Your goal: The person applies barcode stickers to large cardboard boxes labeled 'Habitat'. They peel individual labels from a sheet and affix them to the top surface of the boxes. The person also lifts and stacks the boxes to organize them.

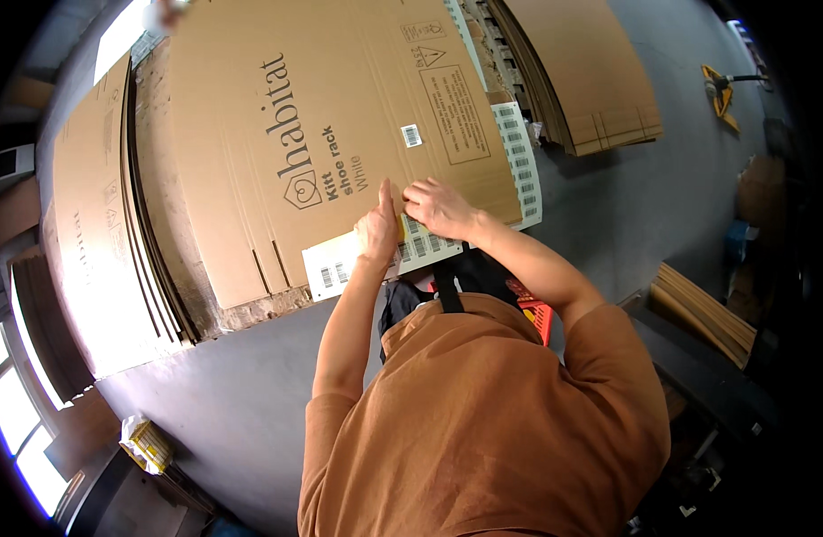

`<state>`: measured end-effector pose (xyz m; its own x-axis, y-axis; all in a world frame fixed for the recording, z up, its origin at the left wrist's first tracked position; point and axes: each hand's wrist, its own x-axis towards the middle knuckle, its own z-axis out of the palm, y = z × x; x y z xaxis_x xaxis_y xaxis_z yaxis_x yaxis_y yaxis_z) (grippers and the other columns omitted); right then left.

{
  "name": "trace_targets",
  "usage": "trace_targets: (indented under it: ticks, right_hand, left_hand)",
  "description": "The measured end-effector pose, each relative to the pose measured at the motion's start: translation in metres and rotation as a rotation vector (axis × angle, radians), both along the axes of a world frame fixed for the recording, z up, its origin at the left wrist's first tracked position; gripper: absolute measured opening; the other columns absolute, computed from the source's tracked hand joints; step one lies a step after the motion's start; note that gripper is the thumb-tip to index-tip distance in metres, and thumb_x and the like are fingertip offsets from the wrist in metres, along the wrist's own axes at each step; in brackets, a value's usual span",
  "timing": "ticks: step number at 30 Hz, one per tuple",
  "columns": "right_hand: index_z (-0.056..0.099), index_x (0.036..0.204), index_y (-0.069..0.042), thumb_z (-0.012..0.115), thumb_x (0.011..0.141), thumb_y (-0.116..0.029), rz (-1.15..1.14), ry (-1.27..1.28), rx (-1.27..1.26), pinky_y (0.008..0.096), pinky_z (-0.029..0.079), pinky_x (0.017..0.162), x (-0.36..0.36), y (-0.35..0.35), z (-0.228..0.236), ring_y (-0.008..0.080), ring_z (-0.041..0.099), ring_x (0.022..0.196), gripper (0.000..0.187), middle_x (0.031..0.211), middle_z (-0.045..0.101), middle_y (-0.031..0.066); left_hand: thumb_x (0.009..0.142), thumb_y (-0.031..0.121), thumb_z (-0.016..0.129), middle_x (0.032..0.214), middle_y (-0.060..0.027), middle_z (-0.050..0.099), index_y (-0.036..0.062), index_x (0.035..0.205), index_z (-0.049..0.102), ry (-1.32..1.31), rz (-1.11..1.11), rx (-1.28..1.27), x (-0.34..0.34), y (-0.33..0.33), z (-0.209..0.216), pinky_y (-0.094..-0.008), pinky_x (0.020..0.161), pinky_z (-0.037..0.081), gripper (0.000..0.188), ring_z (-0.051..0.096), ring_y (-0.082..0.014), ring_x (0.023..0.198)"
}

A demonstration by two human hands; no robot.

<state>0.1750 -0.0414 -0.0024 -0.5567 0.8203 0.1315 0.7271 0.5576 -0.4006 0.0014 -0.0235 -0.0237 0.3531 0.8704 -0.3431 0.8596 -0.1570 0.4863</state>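
A flat printed cardboard box (pixel 340 54) lies on top of a stack in front of me. On its near edge rests a white sheet of barcode labels (pixel 326 271), with a small yellow patch showing between my hands. My left hand (pixel 378 233) is closed over this sheet, one finger or thumb stretched forward onto the cardboard. Close to its right, my right hand (pixel 440 208) is curled with its fingertips pinched together; what they hold, if anything, is hidden. One white barcode label (pixel 411 135) sits on the box, ahead of my hands.
Another label sheet (pixel 519 161) sticks out at the box's right edge. Stacks of flat cardboard stand to the left (pixel 89 224) and far right (pixel 591 72). A yellow pallet-jack-like tool (pixel 721 94) is on the grey floor. More cardboard sheets (pixel 702 313) lie at right.
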Motion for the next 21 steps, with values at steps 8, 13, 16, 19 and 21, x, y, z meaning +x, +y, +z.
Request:
trace_targets:
  ticks: [8,13,16,19,21]
  right_hand:
    - [0.065,0.079,-0.001,0.066,0.084,-0.018,-0.315,0.290,-0.292,0.0335,0.049,0.061,-0.026,-0.033,0.012,0.0190,0.060,0.066,0.017,0.074,0.062,0.0049]
    - [0.069,0.092,0.001,0.068,0.088,-0.020,-0.884,0.993,-0.895,0.0212,0.043,0.059,-0.029,-0.038,-0.038,0.0055,0.055,0.067,0.022,0.077,0.065,0.0004]
    - [0.069,0.091,0.000,0.070,0.086,-0.018,-0.928,1.000,-0.963,0.0198,0.040,0.056,-0.056,-0.038,-0.049,0.0060,0.053,0.065,0.018,0.076,0.063,0.0007]
    - [0.070,0.088,0.001,0.069,0.086,-0.018,-0.920,0.932,-0.905,0.0212,0.041,0.059,-0.069,-0.035,-0.078,0.0060,0.054,0.066,0.019,0.074,0.064,0.0005]
    - [0.071,0.085,-0.001,0.071,0.082,-0.023,-0.936,0.905,-0.826,0.0250,0.044,0.059,-0.073,-0.031,-0.093,0.0090,0.057,0.063,0.022,0.070,0.066,0.0029]
  left_hand:
    - [0.088,0.008,0.049,0.082,-0.0205,0.067,0.0091,0.124,0.044,0.081,0.017,0.059,-0.042,-0.036,-0.018,-0.0511,0.066,0.051,0.037,0.067,-0.0398,0.078]
    - [0.090,0.012,0.046,0.077,-0.0198,0.068,0.0095,0.117,0.048,0.037,-0.002,0.036,-0.075,-0.066,-0.030,-0.0526,0.063,0.050,0.027,0.067,-0.0404,0.070]
    - [0.094,0.017,0.045,0.075,-0.0193,0.068,0.0088,0.113,0.047,-0.034,-0.035,0.081,-0.076,-0.074,-0.028,-0.0531,0.062,0.050,0.021,0.066,-0.0407,0.068]
    - [0.093,0.017,0.046,0.077,-0.0179,0.068,0.0080,0.119,0.046,-0.039,-0.052,0.133,-0.076,-0.079,-0.033,-0.0501,0.061,0.052,0.027,0.066,-0.0392,0.068]
    - [0.092,0.016,0.048,0.079,-0.0166,0.068,0.0073,0.125,0.046,-0.018,-0.063,0.163,-0.074,-0.077,-0.036,-0.0471,0.060,0.054,0.034,0.067,-0.0376,0.068]
